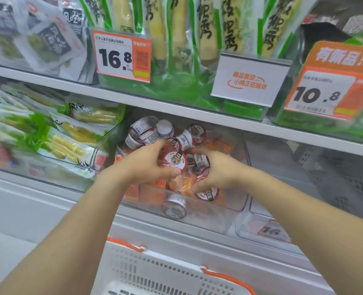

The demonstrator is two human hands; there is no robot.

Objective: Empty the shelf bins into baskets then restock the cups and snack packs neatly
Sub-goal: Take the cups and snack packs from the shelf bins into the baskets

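From the head camera, both hands reach into a clear plastic shelf bin (208, 218) on the lower shelf, piled with small tiger-label cups (194, 130) and orange snack packs (179, 184). The left hand (146, 165) curls its fingers and thumb around one tiger-lid cup (175, 160) atop the pile. The right hand (215, 169) grips another cup (208, 193) near the bin's front wall (partly hidden by fingers). A white basket (155, 271) with orange handles sits below.
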